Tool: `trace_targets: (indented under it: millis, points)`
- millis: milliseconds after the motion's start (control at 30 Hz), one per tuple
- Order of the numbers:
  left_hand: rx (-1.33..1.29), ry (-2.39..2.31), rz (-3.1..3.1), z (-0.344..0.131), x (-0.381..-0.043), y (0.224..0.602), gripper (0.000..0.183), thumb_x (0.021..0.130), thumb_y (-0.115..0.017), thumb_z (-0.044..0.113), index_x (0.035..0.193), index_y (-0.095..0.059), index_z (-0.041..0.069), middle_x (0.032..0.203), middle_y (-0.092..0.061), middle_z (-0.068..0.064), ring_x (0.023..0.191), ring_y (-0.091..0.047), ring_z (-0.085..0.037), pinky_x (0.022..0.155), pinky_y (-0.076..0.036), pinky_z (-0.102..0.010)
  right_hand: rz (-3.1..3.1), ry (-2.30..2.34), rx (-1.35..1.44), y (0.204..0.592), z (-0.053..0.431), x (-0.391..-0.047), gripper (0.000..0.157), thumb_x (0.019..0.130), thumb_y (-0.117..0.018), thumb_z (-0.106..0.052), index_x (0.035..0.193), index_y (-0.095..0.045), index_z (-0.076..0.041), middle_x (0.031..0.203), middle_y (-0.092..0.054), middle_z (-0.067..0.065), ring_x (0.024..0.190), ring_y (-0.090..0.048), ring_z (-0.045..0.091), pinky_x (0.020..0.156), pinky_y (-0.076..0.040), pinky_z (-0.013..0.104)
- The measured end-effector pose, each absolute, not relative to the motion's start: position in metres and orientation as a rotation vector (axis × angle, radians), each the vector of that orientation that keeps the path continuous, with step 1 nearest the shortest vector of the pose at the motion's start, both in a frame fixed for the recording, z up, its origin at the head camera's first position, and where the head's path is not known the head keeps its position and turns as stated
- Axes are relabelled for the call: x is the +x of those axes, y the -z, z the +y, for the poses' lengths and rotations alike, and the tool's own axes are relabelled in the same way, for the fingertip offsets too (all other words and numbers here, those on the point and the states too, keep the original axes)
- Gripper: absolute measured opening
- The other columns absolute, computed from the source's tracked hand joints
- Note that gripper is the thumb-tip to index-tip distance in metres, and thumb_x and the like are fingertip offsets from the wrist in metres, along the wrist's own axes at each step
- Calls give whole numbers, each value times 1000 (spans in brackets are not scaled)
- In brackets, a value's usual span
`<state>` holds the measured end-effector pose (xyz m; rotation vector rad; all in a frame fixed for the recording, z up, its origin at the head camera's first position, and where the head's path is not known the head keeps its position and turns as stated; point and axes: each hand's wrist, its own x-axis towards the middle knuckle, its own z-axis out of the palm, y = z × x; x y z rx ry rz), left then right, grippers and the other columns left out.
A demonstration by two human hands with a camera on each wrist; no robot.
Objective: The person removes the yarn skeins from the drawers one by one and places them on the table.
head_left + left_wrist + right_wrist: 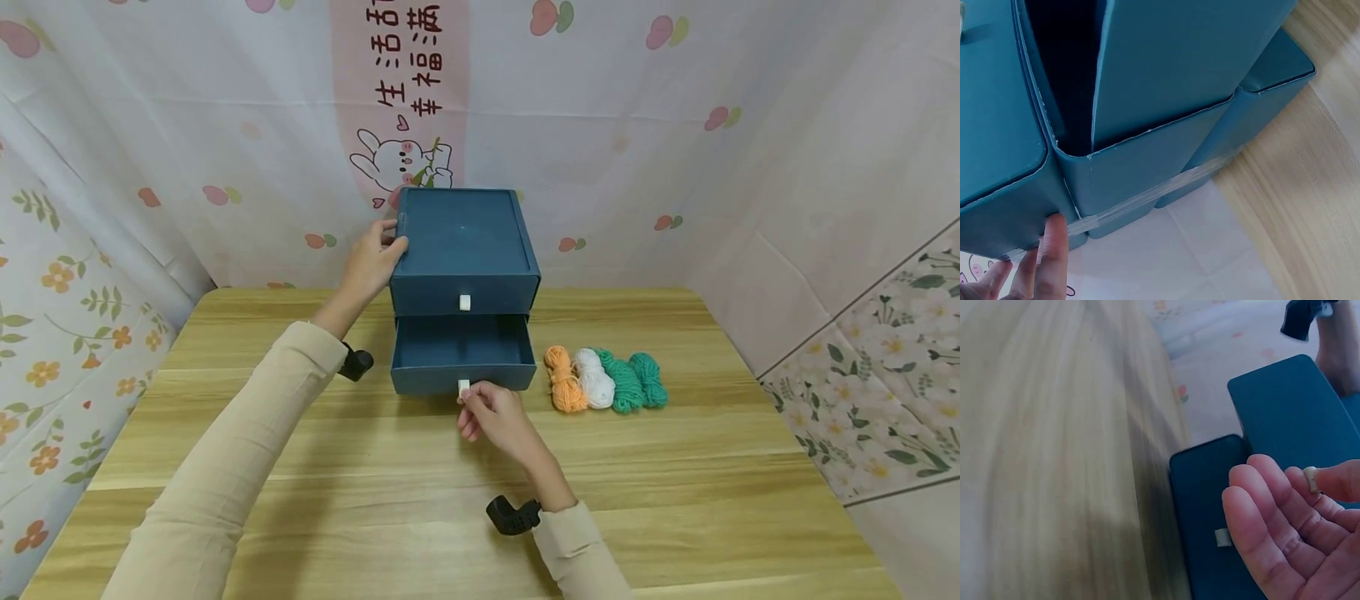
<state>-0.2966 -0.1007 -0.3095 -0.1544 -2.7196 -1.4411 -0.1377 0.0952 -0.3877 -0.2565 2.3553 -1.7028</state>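
Observation:
A dark blue drawer cabinet [461, 229] stands at the back of the table. Its middle drawer [462, 379] is pulled out, and the inside that shows holds nothing. My right hand [497, 417] pinches this drawer's small white knob [1311, 480] between thumb and index finger, the other fingers curled loosely below. On the cabinet's upper left side rests my left hand [372, 260], thumb over the top edge; in the left wrist view its fingertips [1055, 234] touch the side wall. The bottom drawer [1210, 487], with its own white knob, is closed, as is the top drawer [427, 293].
Right of the cabinet lie small yarn skeins in a row: an orange skein [566, 382], a white skein [595, 379] and green skeins [628, 383]. Clear tape [1160, 187] runs along the cabinet's side. A printed curtain [600, 167] hangs behind the wooden table [390, 500].

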Motion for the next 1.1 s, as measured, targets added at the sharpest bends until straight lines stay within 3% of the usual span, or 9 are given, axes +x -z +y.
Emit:
trace_targets:
  millis: [200,367,567,900,1100]
  points:
    - [-153,1417,-2730,-102,-298,311,55,95,-40,33,144,-32,9,131,-51,-17,117,-52,-30,95,-44,-45,2410,1680,-245,394,94,-163,23,98,-42,-8,95,-58,8,77,-63,30,65,-62,41,60,-55,42]
    - [-160,1411,-2732,-102,-299,310,55,95,-40,33,144,-33,10,131,-52,-17,116,-52,-30,98,-41,-45,2450,1712,-217,417,94,-192,25,98,-43,-12,96,-59,7,73,-63,26,55,-61,30,54,-55,38]
    - [-194,1425,-2731,-103,-298,311,54,95,-39,33,144,-31,11,132,-51,-15,119,-51,-29,93,-44,-45,2530,1712,-188,423,91,-213,25,98,-43,-15,97,-59,4,65,-62,14,47,-56,12,51,-54,33]
    - [-192,1431,-2718,-103,-298,310,55,95,-38,35,145,-31,13,131,-52,-13,114,-55,-26,77,-50,-41,2555,1651,-160,420,92,-226,26,98,-42,-18,98,-60,1,61,-59,7,47,-54,10,52,-53,33]
    - [-186,1438,-2717,-104,-298,311,55,95,-39,35,144,-32,13,131,-52,-13,114,-54,-26,76,-51,-41,2537,1613,-169,418,92,-223,29,99,-41,-21,103,-59,1,64,-60,8,48,-55,11,58,-54,43]
